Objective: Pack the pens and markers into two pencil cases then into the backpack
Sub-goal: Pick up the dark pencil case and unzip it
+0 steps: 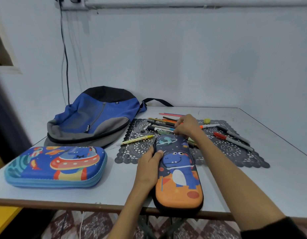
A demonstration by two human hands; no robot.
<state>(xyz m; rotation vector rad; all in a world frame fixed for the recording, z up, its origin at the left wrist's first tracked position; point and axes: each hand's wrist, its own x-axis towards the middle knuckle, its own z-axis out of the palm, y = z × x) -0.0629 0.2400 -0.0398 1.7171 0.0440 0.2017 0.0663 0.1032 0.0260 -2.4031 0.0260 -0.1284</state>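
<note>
A narrow dinosaur pencil case (178,171), navy and orange, lies closed at the table's front edge, overhanging it slightly. My left hand (149,167) grips its left side, thumb on the lid. My right hand (187,125) reaches past the case's far end into a pile of pens and markers (159,125) on a dark lace mat (235,152), fingers curled among them; whether it holds one is hidden. A wider blue UFO pencil case (56,167) lies closed at the left. The blue and grey backpack (92,118) lies flat behind it.
A yellow pen (137,139) lies left of the dinosaur case. Red and black markers (234,138) and an orange-tipped white marker (209,126) lie to the right, with a small yellow eraser (207,120) behind. The grey table (278,178) stands against the wall; a cable (65,54) hangs there.
</note>
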